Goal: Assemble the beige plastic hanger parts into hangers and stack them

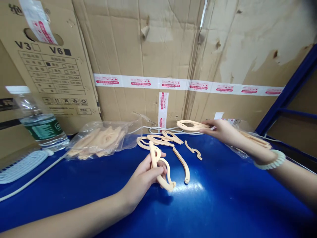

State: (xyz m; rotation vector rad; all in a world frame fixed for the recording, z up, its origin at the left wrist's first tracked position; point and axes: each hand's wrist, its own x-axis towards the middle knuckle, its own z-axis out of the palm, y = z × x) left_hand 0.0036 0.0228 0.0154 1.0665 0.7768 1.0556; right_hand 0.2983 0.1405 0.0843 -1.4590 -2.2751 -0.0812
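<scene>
Beige plastic folding hanger parts lie on the blue table. My left hand (151, 173), closed with thumb on top, grips a partly folded hanger (162, 180) above the table's middle. Farther back on the right, my right hand (221, 130) pinches one end of a flat folded hanger (189, 125), which points left. Between the hands rest a loose curved hanger arm (182, 165) and a small wavy hook piece (193, 151). Several folded hangers (160, 140) overlap just behind my left hand, which partly covers them.
A clear bag (106, 138) of beige pieces lies at left, beside a water bottle (41, 122) and a pale blue hairbrush (24, 167). Another bag (240, 147) with beige pieces is partly behind my right arm. White cable (148, 129) runs along the cardboard wall (138, 49).
</scene>
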